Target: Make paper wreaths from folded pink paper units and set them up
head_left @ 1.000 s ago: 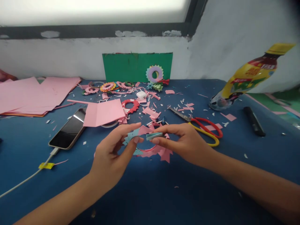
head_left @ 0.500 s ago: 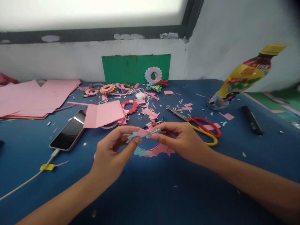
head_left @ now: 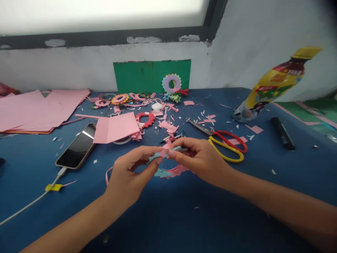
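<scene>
Between my hands is a ring of folded paper (head_left: 176, 171), pink and light blue with a toothed outer edge. Thumb and fingers of my left hand (head_left: 131, 172) pinch its upper left side, around a light blue and pink section. My right hand (head_left: 202, 158) pinches a light blue folded strip (head_left: 177, 149) where it meets the pink part. Fingers hide some of that joint and the ring's right side. Beyond the hands lie pink paper scraps (head_left: 170, 126) and a folded pink card (head_left: 117, 128).
Scissors (head_left: 229, 147) with red and yellow handles lie right of my right hand. A phone (head_left: 77, 147) on a cable is at left, near stacked pink sheets (head_left: 39, 109). A yellow-labelled bottle (head_left: 273, 86) and a black pen (head_left: 283, 133) are at right. Finished-looking paper rings (head_left: 171, 83) sit at the back.
My hands have drawn closer together, the left moving slightly right and down. The light blue strip in my right hand now meets the pink section of the ring.
</scene>
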### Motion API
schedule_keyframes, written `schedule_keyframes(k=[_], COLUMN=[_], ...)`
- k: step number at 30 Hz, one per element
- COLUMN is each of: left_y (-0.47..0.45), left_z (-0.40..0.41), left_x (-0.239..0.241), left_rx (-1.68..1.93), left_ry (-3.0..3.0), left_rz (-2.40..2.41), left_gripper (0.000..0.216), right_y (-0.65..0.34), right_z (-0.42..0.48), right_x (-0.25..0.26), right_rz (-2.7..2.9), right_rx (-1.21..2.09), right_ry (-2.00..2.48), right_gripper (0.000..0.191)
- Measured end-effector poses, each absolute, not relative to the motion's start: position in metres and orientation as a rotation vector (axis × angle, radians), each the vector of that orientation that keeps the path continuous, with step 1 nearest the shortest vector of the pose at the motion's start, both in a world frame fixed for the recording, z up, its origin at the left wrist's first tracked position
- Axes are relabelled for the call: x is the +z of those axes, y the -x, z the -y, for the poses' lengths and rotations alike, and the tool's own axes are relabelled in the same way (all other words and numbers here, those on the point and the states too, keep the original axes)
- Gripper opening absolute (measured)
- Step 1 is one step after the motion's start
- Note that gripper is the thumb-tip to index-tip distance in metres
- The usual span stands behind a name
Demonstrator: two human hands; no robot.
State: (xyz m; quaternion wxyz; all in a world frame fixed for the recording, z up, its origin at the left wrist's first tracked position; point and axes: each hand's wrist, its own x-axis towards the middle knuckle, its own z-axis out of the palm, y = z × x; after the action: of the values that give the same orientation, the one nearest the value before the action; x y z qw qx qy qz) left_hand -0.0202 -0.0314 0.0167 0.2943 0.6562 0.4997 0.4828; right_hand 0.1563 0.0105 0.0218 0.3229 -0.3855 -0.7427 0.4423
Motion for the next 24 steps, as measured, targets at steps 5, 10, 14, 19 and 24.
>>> schedule_keyframes(k=[5, 10, 14, 19, 24], left_y=[0.0221, 0.0216, 0.0213, 0.0214, 0.0217], left_z=[0.0308, 0.0298, 0.0295, 0.0309, 0.0315], left_x=[0.0175, 0.0189, 0.0183, 0.0190, 0.0206], left_rx=[1.253, 1.230, 1.228, 1.203, 1.248], left_ry=[-1.794, -1.790, -1.755, -1.744, -1.784], left_rz=[-1.321, -1.317, -1.263, -1.218, -1.197], left_gripper=[0.019, 0.015, 0.017, 0.023, 0.024], right_y=[-0.1559, -0.1550, -0.1545, -0.1543, -0.1544], right_z=[-0.0104, -0.0103, -0.0108, -0.0113, -0.0115], right_x=[0.0213, 0.0206, 0.0206, 0.0213, 0.0227], right_rz=[1.975, 1.997, 2.026, 2.052, 2.070], right_rx=[1.116, 1.076, 1.036, 1.069, 1.002], right_ry=[1.003, 0.998, 0.985, 0.970, 0.933], right_gripper=[0.021, 0.018, 0.017, 0.016, 0.015])
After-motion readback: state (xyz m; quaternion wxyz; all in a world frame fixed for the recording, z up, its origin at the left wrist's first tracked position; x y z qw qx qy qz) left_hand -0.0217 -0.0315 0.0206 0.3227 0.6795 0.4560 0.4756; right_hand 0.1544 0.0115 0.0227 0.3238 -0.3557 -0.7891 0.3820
